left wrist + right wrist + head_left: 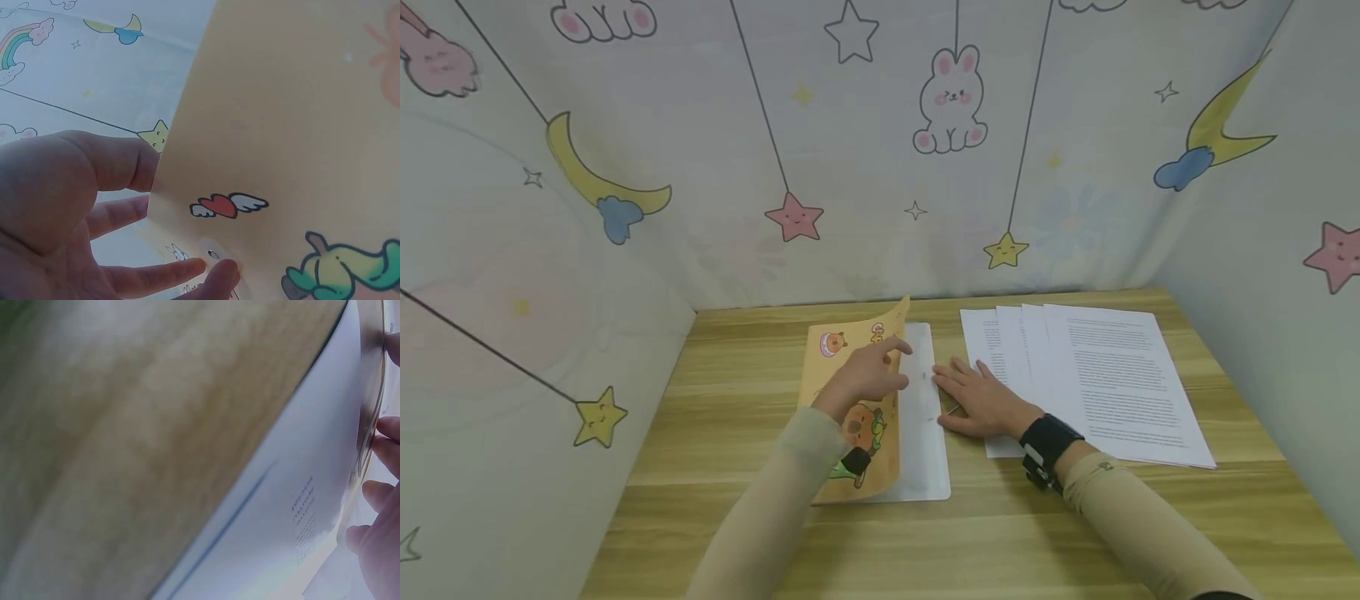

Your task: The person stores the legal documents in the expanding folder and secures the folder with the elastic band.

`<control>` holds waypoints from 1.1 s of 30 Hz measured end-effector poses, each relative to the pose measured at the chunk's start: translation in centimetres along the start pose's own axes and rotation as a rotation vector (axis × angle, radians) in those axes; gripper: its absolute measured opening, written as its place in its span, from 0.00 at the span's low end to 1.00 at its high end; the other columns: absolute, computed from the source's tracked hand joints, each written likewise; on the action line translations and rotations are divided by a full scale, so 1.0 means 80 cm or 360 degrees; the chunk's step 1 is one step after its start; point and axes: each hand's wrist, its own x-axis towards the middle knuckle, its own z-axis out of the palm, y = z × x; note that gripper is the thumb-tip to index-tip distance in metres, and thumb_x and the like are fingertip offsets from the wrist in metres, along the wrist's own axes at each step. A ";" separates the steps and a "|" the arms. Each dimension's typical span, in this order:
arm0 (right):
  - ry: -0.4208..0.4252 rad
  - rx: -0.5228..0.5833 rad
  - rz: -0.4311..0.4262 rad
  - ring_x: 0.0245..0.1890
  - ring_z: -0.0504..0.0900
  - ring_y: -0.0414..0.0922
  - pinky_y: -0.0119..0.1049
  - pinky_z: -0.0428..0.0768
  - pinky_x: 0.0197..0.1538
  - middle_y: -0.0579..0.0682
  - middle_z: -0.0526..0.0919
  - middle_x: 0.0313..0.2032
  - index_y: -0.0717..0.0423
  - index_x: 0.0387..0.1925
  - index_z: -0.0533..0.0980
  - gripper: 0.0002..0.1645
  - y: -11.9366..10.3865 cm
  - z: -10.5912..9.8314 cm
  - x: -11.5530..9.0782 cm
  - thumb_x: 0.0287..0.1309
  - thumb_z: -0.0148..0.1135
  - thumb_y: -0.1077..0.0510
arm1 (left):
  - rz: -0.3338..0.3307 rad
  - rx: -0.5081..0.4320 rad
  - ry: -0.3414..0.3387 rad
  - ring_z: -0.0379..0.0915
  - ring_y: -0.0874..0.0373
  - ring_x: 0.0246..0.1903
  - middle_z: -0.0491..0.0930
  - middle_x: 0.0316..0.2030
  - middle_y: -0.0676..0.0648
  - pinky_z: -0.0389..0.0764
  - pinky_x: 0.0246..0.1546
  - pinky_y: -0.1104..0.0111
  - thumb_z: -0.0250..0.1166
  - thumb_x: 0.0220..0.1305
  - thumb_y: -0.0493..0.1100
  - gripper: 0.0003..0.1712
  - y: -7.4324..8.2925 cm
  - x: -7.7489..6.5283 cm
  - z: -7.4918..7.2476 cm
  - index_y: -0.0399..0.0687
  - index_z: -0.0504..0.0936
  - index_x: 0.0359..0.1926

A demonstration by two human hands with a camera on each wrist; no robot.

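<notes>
Wood-grain tabletop (pixel 737 400) below, the loosely spread left hand (pixel 868 371) meets a bowed, orange cartoon-printed cover (pixel 883 458), white back panel (pixel 919 454) beneath it, the flat right hand (pixel 981 402) at the panel's edge, where light, even pressure should prevent slipping.

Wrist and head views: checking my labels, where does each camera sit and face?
Head: on the head, facing forward and down at yellow cover and printed sheets; left hand, right hand and sleeves show.
Left wrist: worn there, facing the cover and patterned wall; left hand shows.
Right wrist: worn there, facing blurred tabletop and a sheet; right fingertips show.
Head and left wrist share the cover and left hand.
</notes>
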 end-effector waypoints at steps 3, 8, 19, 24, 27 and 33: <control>-0.0002 0.0005 0.0005 0.81 0.51 0.63 0.72 0.50 0.75 0.53 0.61 0.81 0.55 0.80 0.62 0.48 0.000 0.000 0.001 0.70 0.58 0.33 | -0.0013 -0.0114 -0.0009 0.80 0.46 0.47 0.74 0.65 0.37 0.86 0.37 0.62 0.67 0.65 0.41 0.29 -0.004 0.000 -0.004 0.60 0.77 0.67; -0.0001 0.0005 0.0001 0.81 0.51 0.63 0.72 0.50 0.75 0.53 0.61 0.80 0.55 0.80 0.62 0.48 0.000 0.001 0.001 0.70 0.57 0.33 | -0.0026 -0.0361 -0.0029 0.78 0.42 0.54 0.72 0.66 0.37 0.87 0.41 0.55 0.67 0.63 0.39 0.30 -0.011 -0.002 -0.010 0.59 0.77 0.67; -0.0028 -0.0004 0.0017 0.82 0.50 0.62 0.71 0.49 0.76 0.52 0.59 0.81 0.55 0.80 0.61 0.49 0.003 0.001 0.002 0.70 0.57 0.31 | -0.0064 -0.0622 -0.0072 0.78 0.38 0.57 0.67 0.71 0.33 0.85 0.51 0.49 0.66 0.65 0.39 0.31 -0.023 -0.003 -0.017 0.62 0.77 0.69; -0.0026 -0.0010 0.0010 0.82 0.51 0.62 0.71 0.49 0.76 0.52 0.60 0.81 0.55 0.80 0.62 0.49 0.003 0.000 0.003 0.70 0.57 0.31 | -0.0033 -0.0677 -0.0094 0.75 0.36 0.60 0.64 0.73 0.33 0.84 0.52 0.46 0.63 0.68 0.39 0.32 -0.027 -0.003 -0.019 0.63 0.74 0.71; -0.0044 -0.0009 0.0018 0.82 0.50 0.62 0.71 0.48 0.76 0.52 0.59 0.81 0.54 0.80 0.61 0.49 0.004 0.000 0.003 0.70 0.56 0.31 | -0.0025 -0.0692 -0.0113 0.74 0.34 0.62 0.63 0.75 0.33 0.84 0.53 0.46 0.61 0.69 0.39 0.32 -0.029 -0.005 -0.021 0.66 0.74 0.72; -0.0044 -0.0022 0.0008 0.81 0.51 0.62 0.71 0.49 0.75 0.53 0.59 0.81 0.55 0.80 0.61 0.49 0.005 0.001 0.002 0.70 0.57 0.31 | 0.0007 -0.0716 -0.0133 0.74 0.38 0.61 0.60 0.77 0.35 0.84 0.49 0.51 0.59 0.69 0.40 0.35 -0.037 -0.009 -0.026 0.70 0.71 0.74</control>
